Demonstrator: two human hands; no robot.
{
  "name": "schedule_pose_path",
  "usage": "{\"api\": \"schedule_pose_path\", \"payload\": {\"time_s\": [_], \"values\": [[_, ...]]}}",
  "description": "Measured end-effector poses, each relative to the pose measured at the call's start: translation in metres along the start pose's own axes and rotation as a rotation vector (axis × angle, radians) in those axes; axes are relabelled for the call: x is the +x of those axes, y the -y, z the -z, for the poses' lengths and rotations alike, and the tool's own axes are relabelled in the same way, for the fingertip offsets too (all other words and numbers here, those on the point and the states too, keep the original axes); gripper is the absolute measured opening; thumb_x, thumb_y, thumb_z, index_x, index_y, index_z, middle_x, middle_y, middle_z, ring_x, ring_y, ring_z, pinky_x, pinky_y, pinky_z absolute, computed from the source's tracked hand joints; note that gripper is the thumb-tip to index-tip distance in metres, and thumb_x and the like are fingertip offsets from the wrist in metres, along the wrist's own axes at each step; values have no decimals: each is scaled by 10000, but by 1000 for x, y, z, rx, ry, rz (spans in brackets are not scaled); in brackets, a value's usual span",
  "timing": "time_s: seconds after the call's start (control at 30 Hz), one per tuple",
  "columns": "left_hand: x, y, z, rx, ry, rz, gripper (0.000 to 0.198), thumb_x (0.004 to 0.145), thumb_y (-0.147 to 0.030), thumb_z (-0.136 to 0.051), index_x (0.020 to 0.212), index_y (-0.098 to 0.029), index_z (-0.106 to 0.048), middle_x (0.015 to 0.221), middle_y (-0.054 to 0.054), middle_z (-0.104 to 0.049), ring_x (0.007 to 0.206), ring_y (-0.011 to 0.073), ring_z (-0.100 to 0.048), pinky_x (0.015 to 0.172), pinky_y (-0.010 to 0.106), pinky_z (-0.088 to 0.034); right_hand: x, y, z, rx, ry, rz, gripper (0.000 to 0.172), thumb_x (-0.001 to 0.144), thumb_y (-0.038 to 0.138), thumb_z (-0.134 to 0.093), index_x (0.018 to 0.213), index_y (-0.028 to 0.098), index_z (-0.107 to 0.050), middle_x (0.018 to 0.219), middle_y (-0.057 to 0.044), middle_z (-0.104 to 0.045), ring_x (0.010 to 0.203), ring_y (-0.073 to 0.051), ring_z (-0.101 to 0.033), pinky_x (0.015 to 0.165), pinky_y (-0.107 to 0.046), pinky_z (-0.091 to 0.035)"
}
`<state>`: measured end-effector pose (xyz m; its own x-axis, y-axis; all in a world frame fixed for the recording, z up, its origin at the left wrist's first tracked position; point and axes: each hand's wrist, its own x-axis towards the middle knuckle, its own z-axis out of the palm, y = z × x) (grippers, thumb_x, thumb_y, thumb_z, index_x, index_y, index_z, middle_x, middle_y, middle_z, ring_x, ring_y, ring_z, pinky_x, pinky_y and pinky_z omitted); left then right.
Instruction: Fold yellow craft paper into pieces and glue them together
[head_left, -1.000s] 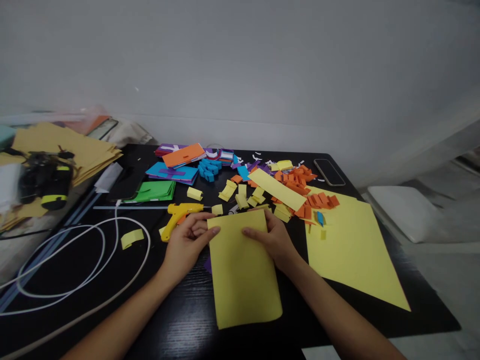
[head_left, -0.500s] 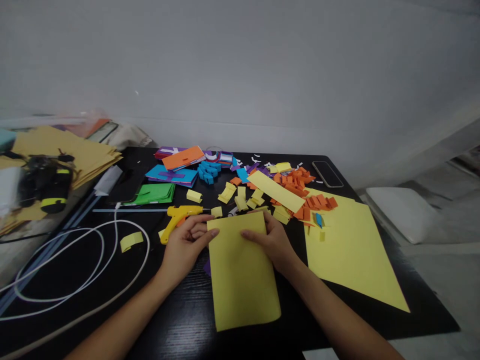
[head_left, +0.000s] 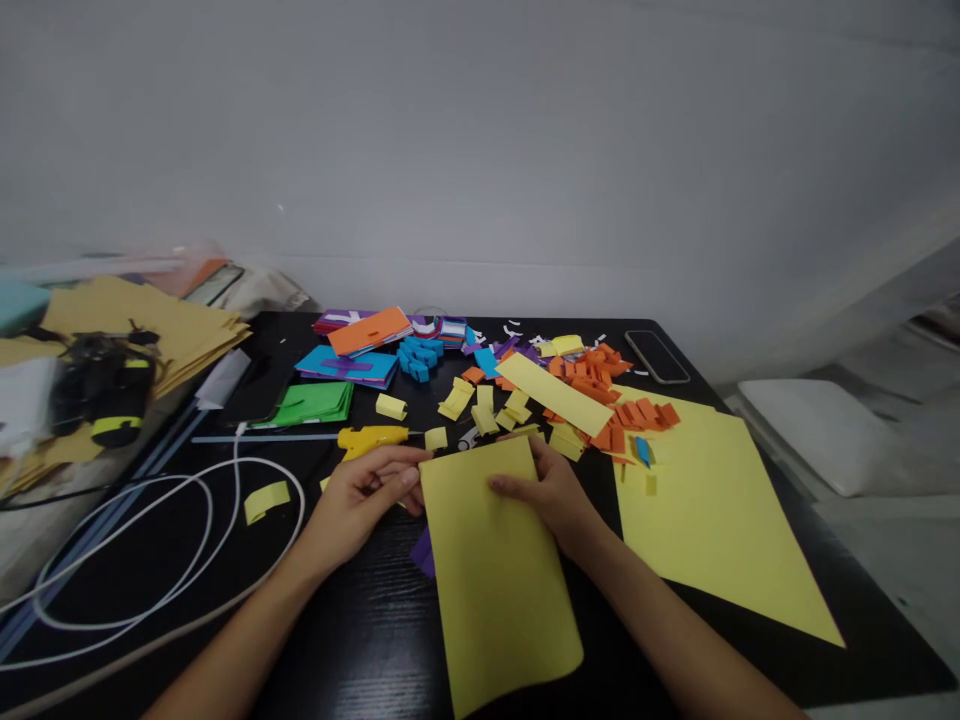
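Note:
A folded yellow paper sheet (head_left: 499, 590) hangs tilted in front of me above the black table. My right hand (head_left: 551, 495) grips its upper right edge, thumb on the front face and fingers behind. My left hand (head_left: 379, 495) is at the upper left corner with fingertips against the edge. Its thumb is off the paper and its fingers are loosely bent. Just beyond my left hand lies a yellow glue gun (head_left: 367, 438), partly covered by the hand. A purple paper piece (head_left: 424, 552) peeks out beside the sheet's left edge.
Small folded yellow pieces (head_left: 455, 400), orange pieces (head_left: 592, 375) and a yellow strip (head_left: 553, 392) lie beyond my hands. Large yellow sheets (head_left: 720, 510) cover the right side, near a phone (head_left: 658, 357). A white cable (head_left: 296, 485) loops at left. Blue (head_left: 367, 368) and green (head_left: 315, 403) paper stacks sit behind.
My left thumb has come off the front of the yellow sheet. The sheet has tilted, its lower end swinging down and to the right. My right hand keeps its grip.

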<state>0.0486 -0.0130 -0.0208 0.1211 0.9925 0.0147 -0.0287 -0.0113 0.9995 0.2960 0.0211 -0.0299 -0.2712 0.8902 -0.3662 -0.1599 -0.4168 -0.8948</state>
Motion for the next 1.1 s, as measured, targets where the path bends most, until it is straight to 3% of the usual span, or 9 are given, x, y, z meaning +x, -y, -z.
{"api": "schedule_pose_path", "payload": {"time_s": [0.27, 1.1], "values": [[2, 7, 6, -103, 82, 82, 270, 800, -223, -828, 1064, -187, -782, 778, 20, -800, 662, 132, -726, 657, 224, -593, -1, 0, 1, 0, 41, -23, 568, 584, 320, -954, 1060, 221, -659, 925, -7, -781, 789, -217, -739, 683, -309, -591], [4, 6, 5, -42, -16, 171, 238, 695, -305, -875, 875, -165, -807, 664, 44, -781, 605, 172, -704, 638, 285, -577, -2, -1, 0, 1, 68, -36, 578, 577, 410, -949, 1056, 208, -697, 978, -74, -796, 844, -291, -762, 772, -411, -609]]}}
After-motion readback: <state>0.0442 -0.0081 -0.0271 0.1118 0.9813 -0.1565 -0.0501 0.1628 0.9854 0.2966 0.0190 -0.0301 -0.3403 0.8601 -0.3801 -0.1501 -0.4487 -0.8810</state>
